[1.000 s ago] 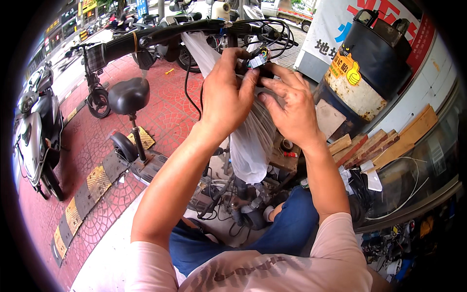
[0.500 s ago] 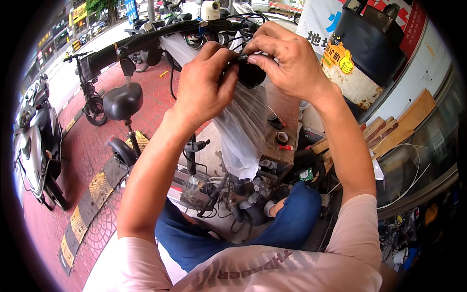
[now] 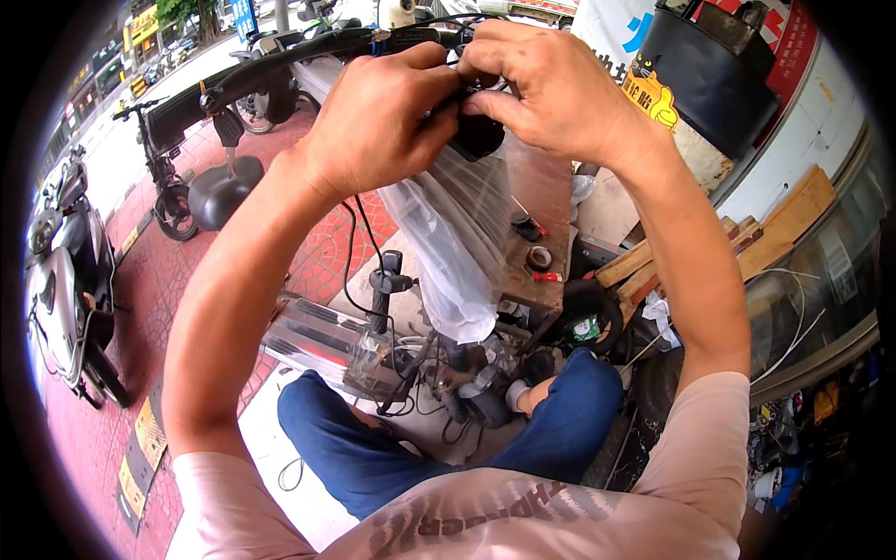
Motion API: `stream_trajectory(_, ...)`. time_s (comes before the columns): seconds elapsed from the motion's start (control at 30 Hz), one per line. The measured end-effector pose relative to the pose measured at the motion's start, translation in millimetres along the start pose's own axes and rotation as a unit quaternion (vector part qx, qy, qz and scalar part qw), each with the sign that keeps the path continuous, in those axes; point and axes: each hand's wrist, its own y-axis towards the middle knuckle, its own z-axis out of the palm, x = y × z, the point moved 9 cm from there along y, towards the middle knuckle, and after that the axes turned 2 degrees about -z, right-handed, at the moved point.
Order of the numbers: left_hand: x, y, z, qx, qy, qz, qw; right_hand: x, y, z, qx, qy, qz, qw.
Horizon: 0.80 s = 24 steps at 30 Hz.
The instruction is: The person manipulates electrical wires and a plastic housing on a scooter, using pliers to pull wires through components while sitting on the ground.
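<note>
Both my hands are raised and close together at a dark part (image 3: 478, 138) with thin black cables near it. Fingers of my left hand (image 3: 387, 112) are bent inward against its left side. On the other side my right hand (image 3: 551, 89) pinches with thumb and forefinger at its top. What lies between the fingertips is mostly hidden, so I cannot tell its kind. Clear plastic film (image 3: 448, 243) hangs below the dark part in a long bundle. Behind my left hand runs a thick black bar (image 3: 308, 56), with a key-like piece dangling from it.
A wooden bench (image 3: 537, 205) holds a tape roll (image 3: 539, 259) and a screwdriver (image 3: 530, 217). Below are a handlebar grip (image 3: 381, 303) with cables and a clear-wrapped box (image 3: 322, 341). Wooden planks (image 3: 789, 224) lean at right. A scooter (image 3: 79, 280) stands on the left.
Both forearms have spread outward, and my left hand has turned and shifted slightly left and up. My hands stay at the dark part. The handlebar grip below shows more fully.
</note>
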Motion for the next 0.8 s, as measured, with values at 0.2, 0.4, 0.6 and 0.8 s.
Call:
stream_trajectory(0.2,-0.5,0.3,-0.4,0.033,-0.034,0.049,0.998,-0.3,3.6,4.1,0.050,0.056,-0.012,0.997)
stream_trajectory(0.4,5.6,-7.7,7.5,0.061,-0.090,0.028,0.994,-3.2,-5.6,13.4,0.029,0.121,0.008,0.992)
stream_trajectory(0.6,5.0,-0.6,17.9,0.146,-0.068,0.037,0.986,6.1,-2.8,12.2,0.096,0.003,-0.003,0.995)
stream_trajectory(0.8,17.2,-6.4,23.9,0.154,-0.081,0.006,0.985,-9.7,-9.7,17.1,0.127,0.046,0.092,0.987)
